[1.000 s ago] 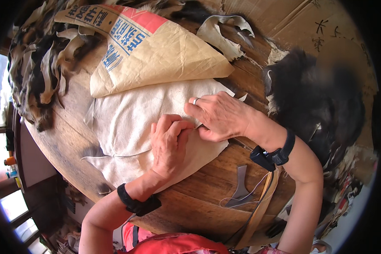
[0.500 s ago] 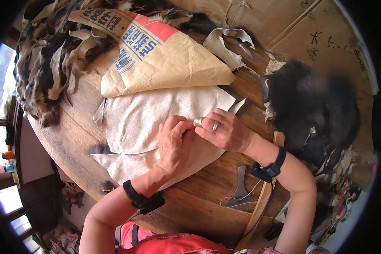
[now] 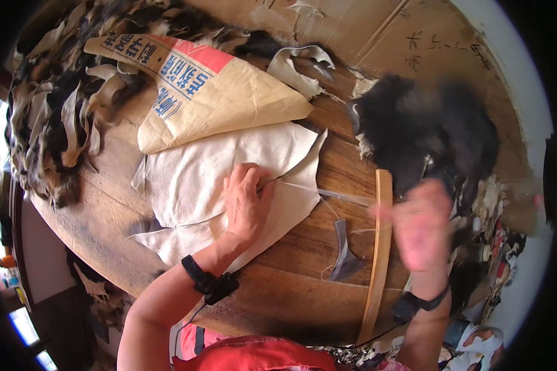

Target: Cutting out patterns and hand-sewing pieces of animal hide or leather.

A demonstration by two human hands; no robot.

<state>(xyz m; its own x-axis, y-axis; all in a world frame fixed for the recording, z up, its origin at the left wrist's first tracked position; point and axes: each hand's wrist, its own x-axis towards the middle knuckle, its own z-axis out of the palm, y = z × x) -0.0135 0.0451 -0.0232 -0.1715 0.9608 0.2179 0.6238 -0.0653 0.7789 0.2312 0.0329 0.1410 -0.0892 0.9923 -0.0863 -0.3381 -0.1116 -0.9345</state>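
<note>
A pale hide (image 3: 198,161), fleshy side up, lies on the wooden table with a slit or seam line across its left part. My left hand (image 3: 249,207) presses and pinches the hide near its middle, fingers curled at the edge being sewn. From that spot a pale thread (image 3: 346,196) stretches right to my right hand (image 3: 419,226), which is smeared by motion above the table's right side. The thread appears to be drawn taut by its fingers; a needle cannot be made out. A grey flared metal blade (image 3: 346,266) lies between my hands and the table's near edge.
Brown printed paper (image 3: 229,102) covers the hide's far part. A wooden strip (image 3: 379,260) lies at right, beneath the right hand's path. Black fur (image 3: 427,130) sits beyond it. Fur scraps (image 3: 43,117) heap at far left, and cardboard (image 3: 384,37) stands behind.
My right hand has moved from beside the left hand far to the right, pulling thread out from the hide. The left hand stays on the hide. The whole view has shifted slightly.
</note>
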